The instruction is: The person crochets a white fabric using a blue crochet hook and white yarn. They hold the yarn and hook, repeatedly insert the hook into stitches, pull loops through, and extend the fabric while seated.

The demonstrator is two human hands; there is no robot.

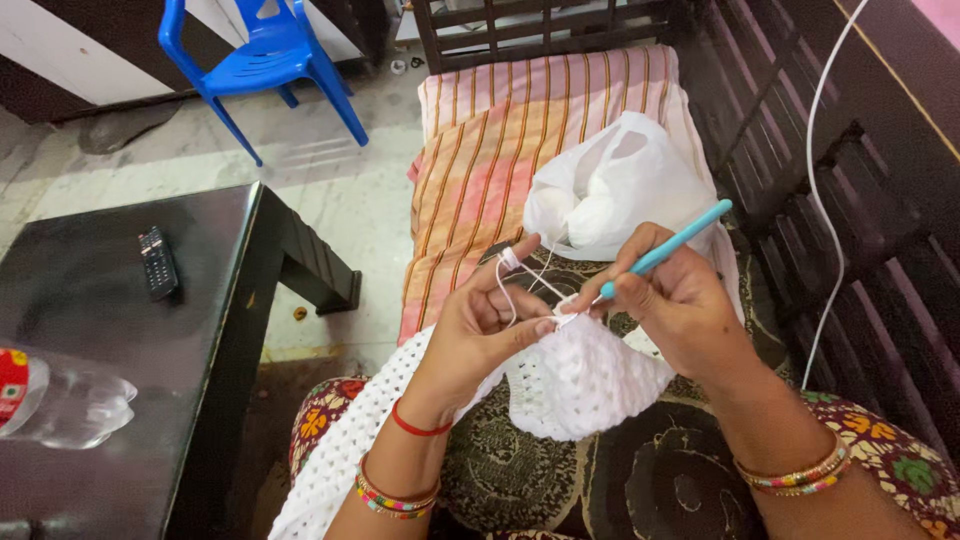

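My right hand (680,305) grips a light blue crochet hook (672,244), its tip meeting the top edge of a white crocheted piece (580,385) on my lap. My left hand (490,320) pinches that edge, with white yarn (502,290) looped around the raised index finger. The yarn runs back to a white plastic bag (610,190) holding a white yarn ball, lying on the seat just beyond my hands. More of the white crocheted fabric (340,450) trails down past my left knee.
A striped pink and orange cushion (490,150) covers the dark wooden bench (800,150). To the left stands a black table (200,300) with a remote control (157,262) and a clear plastic bottle (60,400). A blue plastic chair (262,55) stands on the tiled floor.
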